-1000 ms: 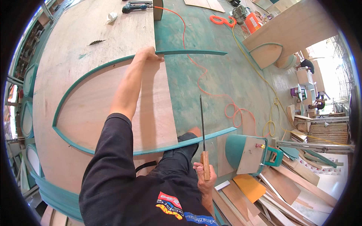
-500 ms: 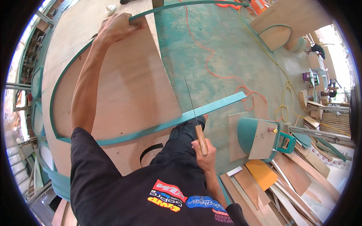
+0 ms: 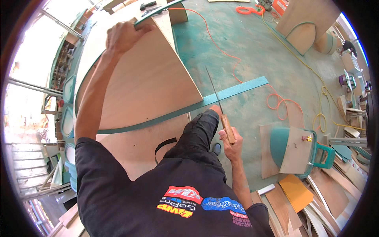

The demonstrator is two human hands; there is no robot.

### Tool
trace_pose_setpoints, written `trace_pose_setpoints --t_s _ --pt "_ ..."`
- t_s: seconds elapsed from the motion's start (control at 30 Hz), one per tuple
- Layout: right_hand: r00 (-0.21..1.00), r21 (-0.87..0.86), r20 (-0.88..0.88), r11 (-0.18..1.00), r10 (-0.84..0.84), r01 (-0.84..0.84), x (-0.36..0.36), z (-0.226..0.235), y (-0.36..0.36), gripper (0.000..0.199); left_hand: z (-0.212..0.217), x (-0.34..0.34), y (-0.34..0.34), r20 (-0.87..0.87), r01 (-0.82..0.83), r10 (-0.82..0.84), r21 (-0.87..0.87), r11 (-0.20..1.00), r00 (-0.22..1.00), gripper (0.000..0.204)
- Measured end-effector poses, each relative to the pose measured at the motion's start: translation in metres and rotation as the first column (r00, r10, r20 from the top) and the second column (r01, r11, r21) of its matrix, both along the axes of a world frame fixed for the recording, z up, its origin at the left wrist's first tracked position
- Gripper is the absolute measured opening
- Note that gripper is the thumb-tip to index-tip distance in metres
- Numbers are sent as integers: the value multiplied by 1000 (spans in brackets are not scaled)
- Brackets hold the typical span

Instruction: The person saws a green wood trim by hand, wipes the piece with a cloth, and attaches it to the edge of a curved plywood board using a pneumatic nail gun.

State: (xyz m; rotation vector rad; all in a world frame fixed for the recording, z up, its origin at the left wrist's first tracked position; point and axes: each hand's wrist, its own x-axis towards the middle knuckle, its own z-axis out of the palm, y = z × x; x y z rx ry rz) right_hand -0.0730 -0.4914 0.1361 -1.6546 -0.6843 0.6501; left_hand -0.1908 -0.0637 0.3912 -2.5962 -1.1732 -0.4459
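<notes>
Gripping with the left hand (image 3: pixel 122 37) at the far curved side of an arch-shaped pale plywood panel (image 3: pixel 154 75), with the thumb over the flat face and fingers bent around the outside; grip pressed closed on that edge, perhaps to steady or tilt it. Lying over a pale wooden tabletop (image 3: pixel 122 154), though impossible to tell from here whether lifted clear at the far side. Bordered by a flat teal strip (image 3: pixel 241 91), running past the straight edge of the panel and out above the teal-stained floor (image 3: pixel 205 47).

In the right hand (image 3: pixel 232 144), wrapped firmly around a slim dark-bladed tool with a brown wooden handle (image 3: pixel 226 124); grip closed on the handle alone, likely to leave the blade free. Pointing forward and crossing 1 overhanging length of strip in this view; contact impossible to judge. Near the torso, on the tabletop, a curved black band (image 3: pixel 161 148).
</notes>
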Motion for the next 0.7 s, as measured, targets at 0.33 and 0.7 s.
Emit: trace_pose_setpoints --t_s 0.33,0.7 --pt "995 185 -46 978 -87 94 55 2 -60 30 -11 31 -79 -32 -19 25 187 982 999 78" --pt "991 -68 56 991 118 -115 21 -16 -21 40 14 38 -145 -107 -60 53 -68 996 993 55"
